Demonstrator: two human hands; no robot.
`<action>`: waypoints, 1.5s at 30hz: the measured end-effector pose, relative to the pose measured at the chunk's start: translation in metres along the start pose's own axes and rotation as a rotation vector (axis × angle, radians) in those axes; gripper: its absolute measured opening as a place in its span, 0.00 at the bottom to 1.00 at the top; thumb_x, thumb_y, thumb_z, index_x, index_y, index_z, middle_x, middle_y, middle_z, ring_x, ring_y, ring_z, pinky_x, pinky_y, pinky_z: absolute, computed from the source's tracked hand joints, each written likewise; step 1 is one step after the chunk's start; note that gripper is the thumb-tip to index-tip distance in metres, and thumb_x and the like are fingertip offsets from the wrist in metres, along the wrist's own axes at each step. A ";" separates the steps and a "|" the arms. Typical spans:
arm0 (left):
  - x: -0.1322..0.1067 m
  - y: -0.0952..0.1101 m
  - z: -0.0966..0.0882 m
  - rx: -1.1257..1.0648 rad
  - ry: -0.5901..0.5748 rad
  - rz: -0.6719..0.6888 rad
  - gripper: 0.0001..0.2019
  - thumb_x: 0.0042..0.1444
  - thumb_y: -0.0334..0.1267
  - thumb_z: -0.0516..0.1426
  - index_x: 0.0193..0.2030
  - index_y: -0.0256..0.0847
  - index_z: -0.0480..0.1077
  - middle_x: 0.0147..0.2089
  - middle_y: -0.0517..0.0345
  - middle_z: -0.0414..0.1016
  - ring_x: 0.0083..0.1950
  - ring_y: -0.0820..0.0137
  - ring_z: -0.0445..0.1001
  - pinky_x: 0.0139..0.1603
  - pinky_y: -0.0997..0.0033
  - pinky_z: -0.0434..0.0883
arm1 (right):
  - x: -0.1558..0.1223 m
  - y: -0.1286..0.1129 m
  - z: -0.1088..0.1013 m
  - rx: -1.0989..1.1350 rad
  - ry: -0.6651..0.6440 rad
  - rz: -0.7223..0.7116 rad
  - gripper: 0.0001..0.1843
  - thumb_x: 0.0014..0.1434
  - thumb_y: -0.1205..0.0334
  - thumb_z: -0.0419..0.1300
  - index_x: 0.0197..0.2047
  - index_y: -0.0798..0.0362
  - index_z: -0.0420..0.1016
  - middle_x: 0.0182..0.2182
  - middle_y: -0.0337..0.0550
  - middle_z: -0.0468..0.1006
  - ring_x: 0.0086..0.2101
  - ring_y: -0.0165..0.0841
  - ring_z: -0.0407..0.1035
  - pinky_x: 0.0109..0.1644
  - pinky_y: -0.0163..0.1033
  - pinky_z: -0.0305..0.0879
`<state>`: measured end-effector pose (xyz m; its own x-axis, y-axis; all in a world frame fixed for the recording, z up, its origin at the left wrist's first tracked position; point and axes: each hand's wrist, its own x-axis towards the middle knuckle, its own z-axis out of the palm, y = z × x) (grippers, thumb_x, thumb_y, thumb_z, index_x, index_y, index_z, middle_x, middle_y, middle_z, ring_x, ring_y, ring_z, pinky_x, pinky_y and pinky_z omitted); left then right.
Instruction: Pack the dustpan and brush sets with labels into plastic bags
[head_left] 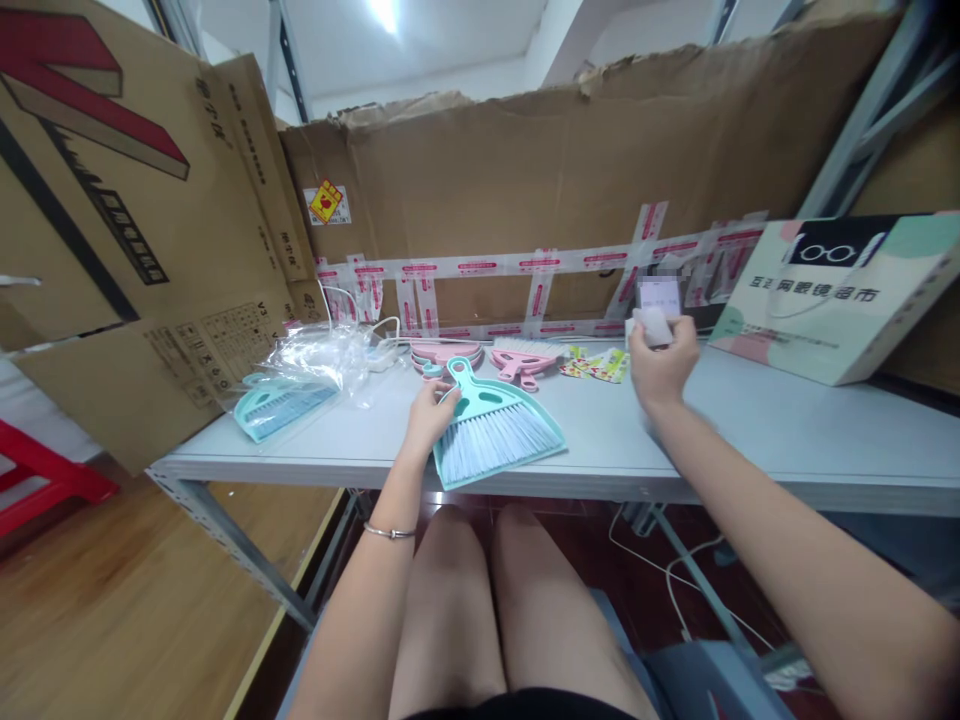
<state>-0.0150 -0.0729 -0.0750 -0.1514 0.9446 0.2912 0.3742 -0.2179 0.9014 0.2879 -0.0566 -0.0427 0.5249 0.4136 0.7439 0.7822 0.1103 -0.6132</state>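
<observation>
A teal mini dustpan with a white-bristled brush nested in it [499, 428] lies at the table's front edge. My left hand [430, 412] grips its left side, fingers curled round the edge near the handle. My right hand [660, 362] is raised farther back and to the right, closed on a small white object [655, 325]; a small label or slip [659, 296] shows just above it. A pink dustpan [445, 353] and a pink brush [523, 356] lie behind the teal set.
Another teal dustpan set [279, 406] sits in a clear plastic bag [319, 360] at the left. Colourful sticker sheets [596, 364] lie near the pink brush. A printed box [840, 295] stands at the right. Taped cardboard walls [525, 180] surround the grey table [787, 430].
</observation>
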 end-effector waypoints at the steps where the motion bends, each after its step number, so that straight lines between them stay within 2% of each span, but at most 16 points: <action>1: 0.001 -0.001 0.001 -0.010 0.007 -0.003 0.07 0.46 0.39 0.60 0.31 0.38 0.70 0.34 0.52 0.76 0.35 0.67 0.73 0.41 0.65 0.69 | -0.011 -0.013 -0.006 0.073 0.027 -0.089 0.09 0.54 0.63 0.53 0.39 0.57 0.67 0.35 0.51 0.72 0.37 0.38 0.66 0.43 0.41 0.61; 2: 0.001 -0.002 0.002 -0.019 0.011 -0.005 0.07 0.46 0.39 0.60 0.31 0.38 0.70 0.33 0.53 0.75 0.35 0.67 0.73 0.41 0.65 0.69 | -0.026 -0.028 -0.012 0.129 0.016 -0.180 0.08 0.53 0.63 0.54 0.37 0.55 0.67 0.34 0.47 0.71 0.37 0.36 0.66 0.44 0.40 0.61; 3: 0.002 -0.003 0.002 -0.028 0.014 -0.006 0.07 0.46 0.39 0.61 0.31 0.38 0.70 0.31 0.54 0.75 0.34 0.67 0.73 0.41 0.65 0.69 | -0.043 -0.044 -0.019 0.217 -0.032 -0.346 0.07 0.53 0.65 0.54 0.37 0.54 0.67 0.32 0.45 0.71 0.36 0.36 0.67 0.43 0.40 0.62; 5: 0.002 -0.004 0.003 -0.044 0.015 -0.005 0.08 0.45 0.39 0.61 0.30 0.38 0.70 0.29 0.55 0.74 0.34 0.67 0.73 0.42 0.65 0.69 | -0.083 -0.077 -0.029 0.368 -0.194 -0.655 0.09 0.56 0.68 0.51 0.40 0.53 0.68 0.34 0.44 0.73 0.37 0.34 0.68 0.43 0.39 0.63; 6: 0.002 -0.004 0.002 -0.050 0.016 -0.003 0.08 0.45 0.39 0.62 0.30 0.38 0.70 0.29 0.55 0.74 0.34 0.67 0.73 0.42 0.65 0.69 | -0.103 -0.092 -0.033 0.380 -0.265 -0.750 0.11 0.58 0.70 0.48 0.42 0.52 0.68 0.36 0.45 0.74 0.39 0.34 0.68 0.44 0.38 0.63; 8: 0.002 -0.004 0.002 -0.061 0.017 0.006 0.08 0.44 0.38 0.62 0.29 0.38 0.70 0.30 0.55 0.75 0.34 0.67 0.73 0.42 0.65 0.70 | -0.134 -0.117 -0.035 0.268 -0.403 -0.812 0.13 0.59 0.72 0.46 0.40 0.52 0.70 0.33 0.44 0.74 0.35 0.34 0.68 0.40 0.36 0.62; 12: 0.003 -0.005 0.000 -0.078 0.015 0.022 0.08 0.44 0.38 0.62 0.30 0.38 0.70 0.32 0.54 0.76 0.35 0.67 0.73 0.42 0.65 0.70 | -0.160 -0.136 -0.023 0.098 -0.528 -0.732 0.13 0.58 0.73 0.47 0.38 0.54 0.72 0.30 0.43 0.73 0.28 0.33 0.66 0.31 0.36 0.58; 17: 0.004 -0.007 0.001 -0.082 0.014 0.027 0.06 0.46 0.37 0.60 0.31 0.38 0.70 0.31 0.54 0.75 0.34 0.67 0.73 0.42 0.64 0.69 | -0.164 -0.128 -0.020 0.081 -0.592 -0.695 0.07 0.57 0.66 0.55 0.38 0.54 0.74 0.32 0.43 0.72 0.33 0.35 0.67 0.36 0.36 0.61; 20: 0.003 -0.005 0.001 -0.085 0.019 0.029 0.05 0.47 0.37 0.59 0.31 0.38 0.70 0.33 0.53 0.75 0.35 0.67 0.73 0.43 0.64 0.69 | -0.171 -0.119 -0.031 0.064 -0.589 -0.703 0.15 0.58 0.58 0.56 0.46 0.55 0.74 0.43 0.52 0.73 0.44 0.40 0.66 0.46 0.41 0.61; 22: 0.002 -0.003 0.000 -0.087 0.022 0.025 0.05 0.47 0.37 0.59 0.31 0.38 0.70 0.33 0.53 0.75 0.35 0.66 0.72 0.42 0.64 0.68 | -0.177 -0.113 -0.040 0.023 -0.576 -0.742 0.22 0.60 0.52 0.54 0.52 0.57 0.71 0.53 0.56 0.68 0.53 0.45 0.59 0.54 0.48 0.55; 24: 0.000 -0.002 0.000 -0.090 0.025 0.018 0.06 0.46 0.37 0.59 0.30 0.38 0.70 0.32 0.53 0.74 0.35 0.66 0.72 0.42 0.63 0.68 | -0.184 -0.109 -0.047 -0.030 -0.592 -0.781 0.28 0.60 0.49 0.52 0.58 0.59 0.66 0.59 0.56 0.62 0.58 0.45 0.53 0.59 0.51 0.48; 27: 0.000 -0.001 0.000 -0.101 0.020 0.001 0.06 0.46 0.38 0.60 0.30 0.38 0.70 0.32 0.53 0.74 0.34 0.67 0.72 0.41 0.64 0.68 | -0.191 -0.108 -0.051 -0.093 -0.647 -0.767 0.31 0.60 0.50 0.53 0.62 0.57 0.61 0.61 0.54 0.59 0.59 0.43 0.52 0.58 0.50 0.47; 32: -0.001 0.002 -0.001 -0.115 -0.003 -0.010 0.06 0.47 0.37 0.59 0.29 0.38 0.69 0.33 0.53 0.74 0.36 0.67 0.73 0.43 0.64 0.68 | -0.196 -0.119 -0.045 -0.170 -0.667 -0.629 0.33 0.55 0.52 0.59 0.63 0.44 0.58 0.60 0.53 0.62 0.56 0.46 0.56 0.52 0.55 0.49; 35: -0.006 0.008 -0.004 -0.130 -0.053 0.009 0.05 0.48 0.37 0.59 0.29 0.37 0.69 0.35 0.52 0.75 0.40 0.65 0.73 0.47 0.63 0.67 | -0.198 -0.124 -0.042 -0.180 -0.643 -0.583 0.35 0.54 0.53 0.60 0.64 0.45 0.56 0.58 0.55 0.64 0.55 0.48 0.56 0.51 0.57 0.48; 40: -0.023 0.019 -0.013 -0.188 -0.195 0.025 0.12 0.49 0.39 0.59 0.39 0.37 0.70 0.44 0.51 0.74 0.47 0.63 0.72 0.49 0.65 0.67 | -0.203 -0.121 -0.037 -0.105 -0.509 -0.577 0.32 0.55 0.52 0.58 0.58 0.63 0.61 0.56 0.65 0.63 0.55 0.45 0.57 0.54 0.54 0.47; 45: -0.031 0.023 -0.023 -0.222 -0.355 0.027 0.27 0.44 0.35 0.63 0.53 0.40 0.65 0.54 0.52 0.69 0.55 0.62 0.67 0.55 0.66 0.64 | -0.205 -0.121 -0.036 -0.081 -0.516 -0.532 0.30 0.54 0.53 0.59 0.55 0.62 0.62 0.57 0.66 0.62 0.55 0.48 0.56 0.54 0.56 0.46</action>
<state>-0.0229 -0.1131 -0.0560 0.1946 0.9554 0.2219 0.1615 -0.2544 0.9535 0.0977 -0.1875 -0.1109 -0.1399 0.6969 0.7034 0.9194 0.3552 -0.1691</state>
